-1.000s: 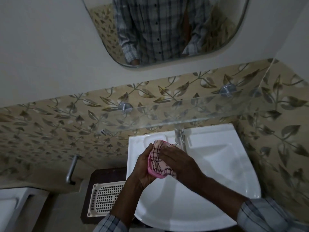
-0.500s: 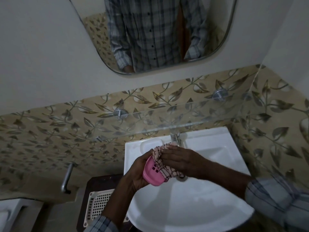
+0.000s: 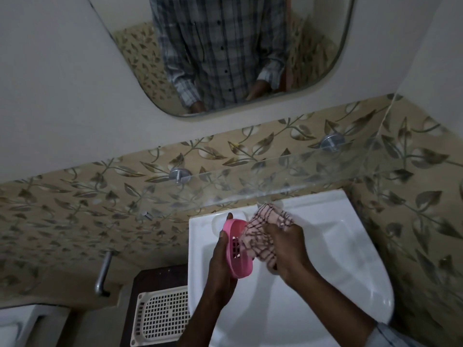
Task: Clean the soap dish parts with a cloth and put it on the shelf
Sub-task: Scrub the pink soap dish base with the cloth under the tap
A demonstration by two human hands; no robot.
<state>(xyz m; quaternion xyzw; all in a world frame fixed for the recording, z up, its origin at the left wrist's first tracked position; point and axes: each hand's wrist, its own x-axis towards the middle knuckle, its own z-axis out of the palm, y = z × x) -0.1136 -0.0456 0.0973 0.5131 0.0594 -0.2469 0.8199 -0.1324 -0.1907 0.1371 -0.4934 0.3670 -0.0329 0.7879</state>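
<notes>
Soap dish point(image 3: 236, 249), pink, slotted base visible, is held over the left part of the white sink point(image 3: 338, 246), tilted on edge with its open side facing right. Left hand point(image 3: 221, 261) grasps it from the left, fingers wrapped along the outer wall, one fingertip over the far rim. Right hand point(image 3: 285, 246) is clenched around a bunched pink checked cloth point(image 3: 263, 236); cloth is pressed into the dish's open side, touching the inner face and right rim, with the rest of it bunched above the hand. Glass shelf point(image 3: 250, 181) runs along the leaf-pattern tiled wall, far of the sink, on two round metal mounts. White perforated tray point(image 3: 162, 316) sits on a dark surface just left of the sink, near side. Metal bar point(image 3: 104, 274) is on the wall further left. Mirror point(image 3: 225, 53) above reflects a plaid shirt.
</notes>
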